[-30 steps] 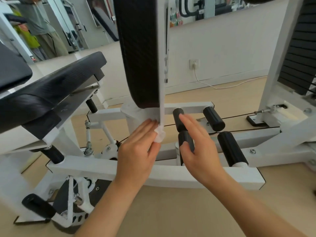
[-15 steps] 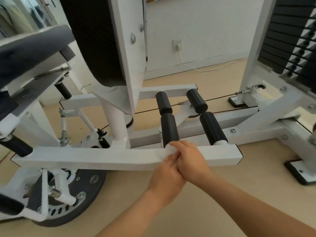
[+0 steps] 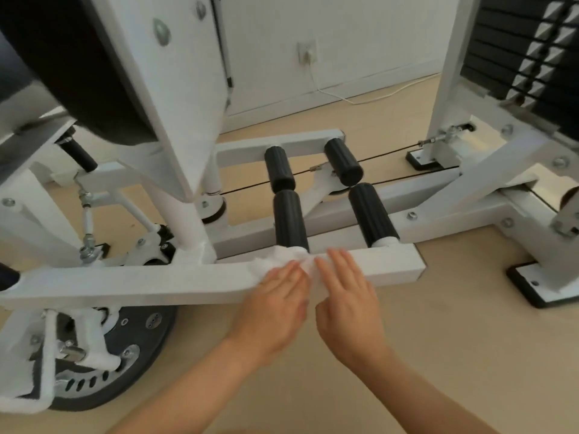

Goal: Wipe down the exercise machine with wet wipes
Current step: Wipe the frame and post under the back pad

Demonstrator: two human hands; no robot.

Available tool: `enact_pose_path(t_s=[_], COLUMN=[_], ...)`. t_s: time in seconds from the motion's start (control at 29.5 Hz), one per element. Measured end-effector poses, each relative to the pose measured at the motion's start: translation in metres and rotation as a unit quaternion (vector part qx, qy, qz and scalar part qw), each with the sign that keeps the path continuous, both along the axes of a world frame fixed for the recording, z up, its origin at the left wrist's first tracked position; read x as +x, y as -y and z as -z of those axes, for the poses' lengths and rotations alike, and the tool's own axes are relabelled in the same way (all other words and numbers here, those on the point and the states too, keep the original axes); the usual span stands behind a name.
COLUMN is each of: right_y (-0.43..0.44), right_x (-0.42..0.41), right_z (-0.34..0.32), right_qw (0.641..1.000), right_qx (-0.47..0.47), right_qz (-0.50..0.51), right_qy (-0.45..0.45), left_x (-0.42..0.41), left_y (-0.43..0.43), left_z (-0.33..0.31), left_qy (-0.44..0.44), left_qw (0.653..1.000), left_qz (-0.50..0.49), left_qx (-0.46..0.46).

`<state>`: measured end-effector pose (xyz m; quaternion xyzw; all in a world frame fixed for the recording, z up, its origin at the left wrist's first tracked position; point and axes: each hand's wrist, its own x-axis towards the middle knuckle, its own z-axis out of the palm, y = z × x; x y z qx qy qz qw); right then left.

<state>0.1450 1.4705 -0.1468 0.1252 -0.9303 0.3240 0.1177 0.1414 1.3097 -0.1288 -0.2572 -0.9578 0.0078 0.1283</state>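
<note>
The left hand (image 3: 275,299) and right hand (image 3: 347,296) lie flat, fingers straight, pressing the wet wipe (image 3: 283,255) bunched under their fingertips onto the machine's frame bar (image 3: 141,281). Best to spread it flat, then sweep outward with even pressure

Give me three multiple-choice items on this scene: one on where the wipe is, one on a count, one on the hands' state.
1. Where is the wet wipe?
A: in a bucket. B: on the near white frame bar. C: on a shelf.

2. How many black rollers lie just beyond it?
A: two. B: four. C: seven.

3. How are the left hand and right hand?
A: flat, fingers straight on the wet wipe. B: clenched in fists. C: hanging idle.

Answers:
1. B, it is bunched on the bar's top.
2. B, two pairs show.
3. A, both hands press it with straight fingers.
</note>
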Motion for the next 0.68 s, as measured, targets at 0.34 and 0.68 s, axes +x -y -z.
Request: enact_pose_path(t_s=[0.34, 0.68], right_y=[-0.107, -0.076], right_x=[-0.024, -0.032], right_z=[0.008, -0.041], right_qw=[0.944, 0.929], right_qx=[-0.222, -0.196], right_qz=[0.221, 0.199], right_qy=[0.107, 0.244], left_x=[-0.088, -0.063], left_y=[-0.167, -0.121], left_z=[0.002, -0.033], left_qy=[0.125, 0.228], left_qw=[0.962, 0.967], left_qz=[0.177, 0.057], left_qx=[-0.166, -0.101])
